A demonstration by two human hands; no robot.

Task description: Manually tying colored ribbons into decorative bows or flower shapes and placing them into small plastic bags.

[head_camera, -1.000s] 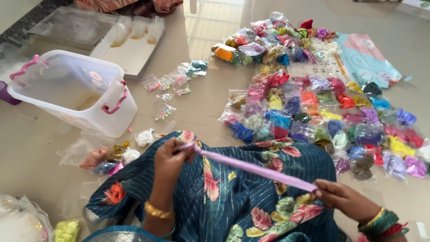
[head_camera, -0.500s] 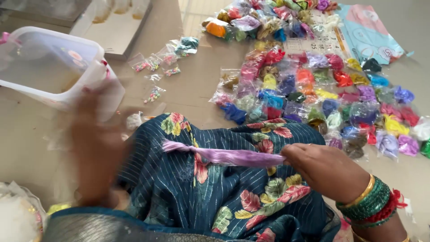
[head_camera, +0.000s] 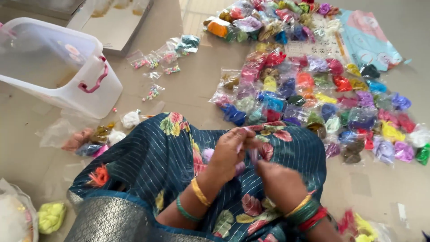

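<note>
So both hands are bunched together over the lap rn, working a small hank of lilac thread (head_camera: pixel 251 154). Left hand (head_camera: pixel 230 150) has its fingers curled shut and pinching the upper end of the strands, w/ a bit of the lilac fluff poking out by the wrist side. Right hand (head_camera: pixel 280 183) sits just below and touching it, fingers pressed together on the lower end, tho the knuckles hide exactly how it pinches. The thread is between the two hands, right above the blue floral cloth (head_camera: pixel 152 166) on the knees. Looks to me like the folding/bundling step, i.e. the hank gets gathered into a short wad. Imo the next move calls for keeping the strands tight and even so they don't fan out, prob w/ one hand holding while the other wraps. Around: big spread of coloured thread packets (head_camera: pixel 313 94) on the floor ahead and right, well apart from the hands, a clear plastic tub (head_camera: pixel 58 67) w/ pink handles to the left, some little bead bags (head_camera: pixel 154 60) near it, and a yellow tuft (head_camera: pixel 50 216) bottom left.
</note>
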